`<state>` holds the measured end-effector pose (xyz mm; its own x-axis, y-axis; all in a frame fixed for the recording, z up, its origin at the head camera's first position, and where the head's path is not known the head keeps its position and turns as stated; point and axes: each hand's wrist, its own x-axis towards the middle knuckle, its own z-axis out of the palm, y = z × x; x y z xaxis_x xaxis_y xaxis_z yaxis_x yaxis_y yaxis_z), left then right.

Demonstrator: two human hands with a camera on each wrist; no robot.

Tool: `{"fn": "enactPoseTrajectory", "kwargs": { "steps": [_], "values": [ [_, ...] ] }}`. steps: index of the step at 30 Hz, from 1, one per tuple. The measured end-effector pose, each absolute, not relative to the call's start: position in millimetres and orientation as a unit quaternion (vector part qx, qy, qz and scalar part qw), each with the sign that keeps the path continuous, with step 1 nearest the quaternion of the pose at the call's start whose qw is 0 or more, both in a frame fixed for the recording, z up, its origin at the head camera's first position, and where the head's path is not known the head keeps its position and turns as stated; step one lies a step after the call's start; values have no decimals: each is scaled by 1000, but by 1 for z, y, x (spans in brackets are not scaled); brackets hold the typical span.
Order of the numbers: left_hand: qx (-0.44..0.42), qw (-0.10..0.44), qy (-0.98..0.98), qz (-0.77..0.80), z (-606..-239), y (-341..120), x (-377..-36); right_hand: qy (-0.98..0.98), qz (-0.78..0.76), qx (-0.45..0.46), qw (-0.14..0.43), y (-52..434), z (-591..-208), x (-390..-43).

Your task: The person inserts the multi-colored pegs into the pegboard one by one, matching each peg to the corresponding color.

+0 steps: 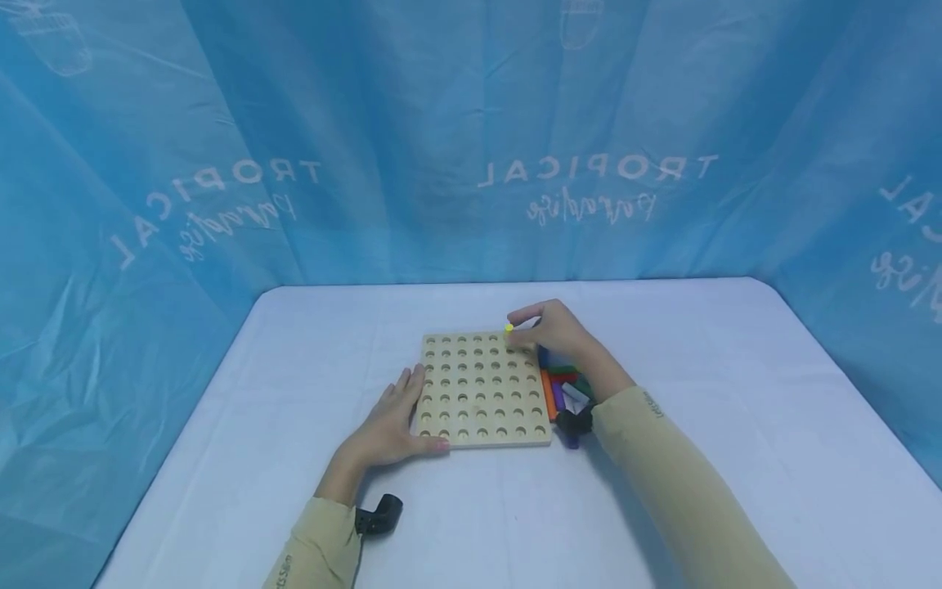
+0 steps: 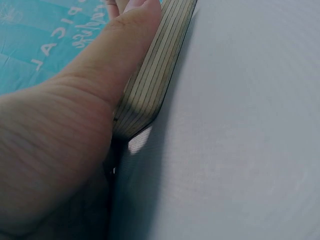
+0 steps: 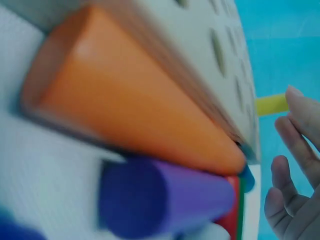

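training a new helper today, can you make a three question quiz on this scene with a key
1. True or false: the right hand pinches a yellow peg.
2. What colour is the middle peg, lying between the wooden board and the purple peg?
3. Where does the left hand touch the board?
A) its far right corner
B) around its near left corner
C) the middle of its top

Key: 1. True. 2. Orange. 3. B.

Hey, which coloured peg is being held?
The yellow peg, pinched by the right hand near the far edge of the wooden board; the orange peg and others seen lie beside it.
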<state>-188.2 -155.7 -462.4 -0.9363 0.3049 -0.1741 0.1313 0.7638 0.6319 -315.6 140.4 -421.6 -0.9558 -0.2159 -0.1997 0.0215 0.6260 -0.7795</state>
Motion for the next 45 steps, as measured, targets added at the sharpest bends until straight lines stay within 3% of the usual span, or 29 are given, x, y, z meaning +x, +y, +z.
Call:
{"fn": "enactPoseTrajectory", "kwargs": {
  "steps": [11,20,28,45],
  "values": [
    [116,145,928,324,-462,-157,-187,921,-367,-70,112,190,-408,-299],
    [116,148,925,330,-460,-158,-189,933,-306,-87,167,230,-406,-282],
    [116,148,926,328,-463,-158,-191,930,-298,-82,198,239,-416,-275],
    [144,133,925,327,-464,-157,-192,924,-300,-115,206,249,-424,-277]
  ]
}}
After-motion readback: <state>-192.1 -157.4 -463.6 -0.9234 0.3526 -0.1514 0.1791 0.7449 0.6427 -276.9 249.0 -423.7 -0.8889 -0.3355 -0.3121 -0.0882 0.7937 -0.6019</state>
